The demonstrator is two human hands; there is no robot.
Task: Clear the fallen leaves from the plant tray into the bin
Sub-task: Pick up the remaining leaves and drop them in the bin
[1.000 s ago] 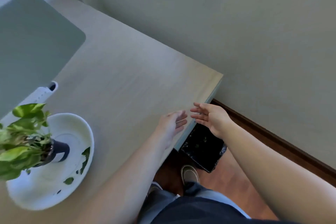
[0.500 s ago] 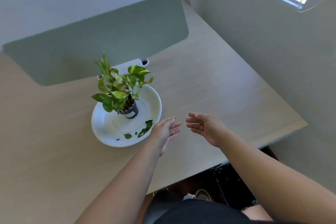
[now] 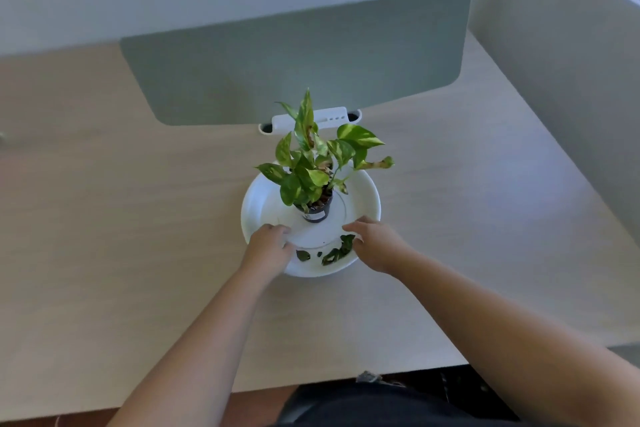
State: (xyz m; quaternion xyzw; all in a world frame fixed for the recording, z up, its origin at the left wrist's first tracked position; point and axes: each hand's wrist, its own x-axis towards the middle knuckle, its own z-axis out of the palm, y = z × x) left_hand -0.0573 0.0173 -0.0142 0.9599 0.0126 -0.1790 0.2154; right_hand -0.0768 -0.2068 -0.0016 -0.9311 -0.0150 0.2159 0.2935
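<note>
Both hands are down at the near rim of the plant tray (image 3: 367,194), and neither grip has closed on anything that I can see: my left hand (image 3: 268,241) lies curled over the tray's near-left edge with its fingers bent onto the white surface, while my right hand (image 3: 375,241) sits over the near-right edge, fingers loosely bent, fingertips touching or just beside the largest of the fallen leaves (image 3: 337,251); whether a leaf is actually pinched there I cannot tell. Those leaves lie in a dark scatter along the tray's near inner rim, between my two hands. Nearest me, the tabletop (image 3: 121,253) ends in a straight front edge, with dark clothing and a strip of floor below it; the bin does not show clearly. From that edge up to the tray, the wood is bare on both sides of my forearms, with wide room left and right. Behind the leaves, a small dark pot (image 3: 316,210) stands upright at the tray's centre, holding a green plant (image 3: 311,163). Beyond it is a white fitting (image 3: 310,118) at the foot of a grey-green divider panel (image 3: 294,59), then the wall.
</note>
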